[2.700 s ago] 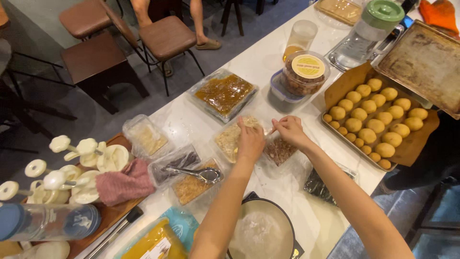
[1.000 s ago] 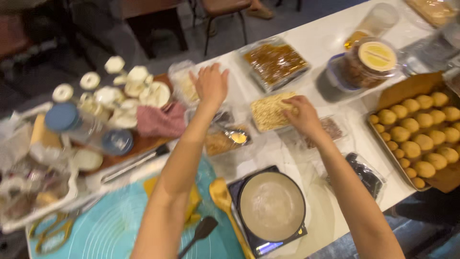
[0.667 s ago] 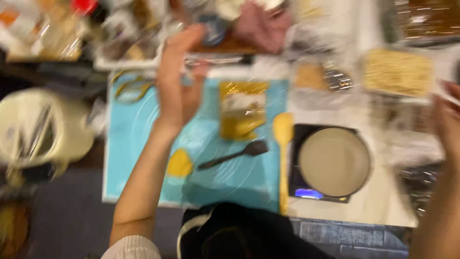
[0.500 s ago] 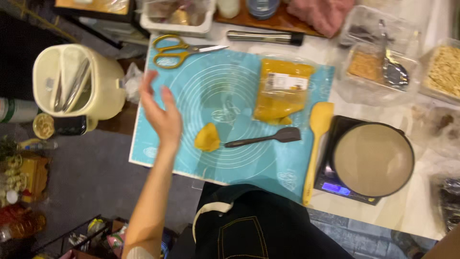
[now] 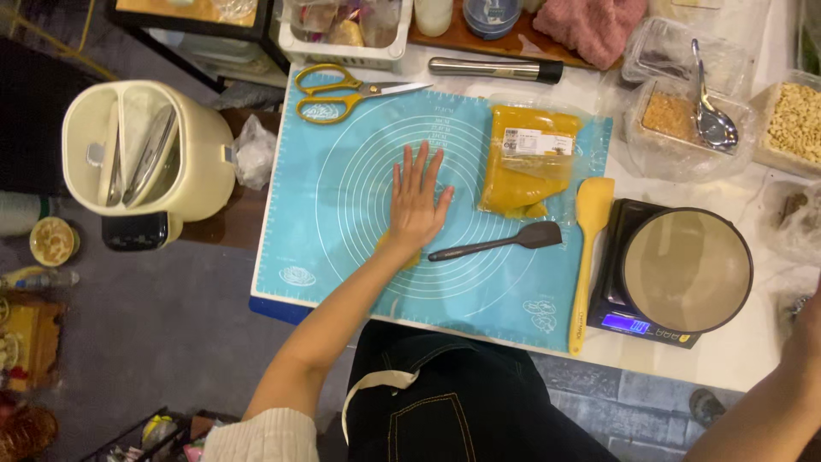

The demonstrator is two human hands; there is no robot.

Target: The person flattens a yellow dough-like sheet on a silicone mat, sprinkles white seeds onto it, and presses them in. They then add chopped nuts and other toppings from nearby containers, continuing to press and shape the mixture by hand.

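One mat (image 5: 342, 171): blue, on your table.
Left hand (image 5: 416, 202): flat, fingers spread, pressing a yellow lump (image 5: 410, 255) on the mat, grasping nothing.
Right hand: out of view; grip unknowable.
Nearby: black spatula (image 5: 500, 243), yellow pouch (image 5: 523, 162).

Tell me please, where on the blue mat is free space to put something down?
The blue mat is bare left of the left hand, below the scissors. Another free strip runs along its near edge, under the black spatula. The right side is crowded: yellow pouch, yellow spatula, scale.
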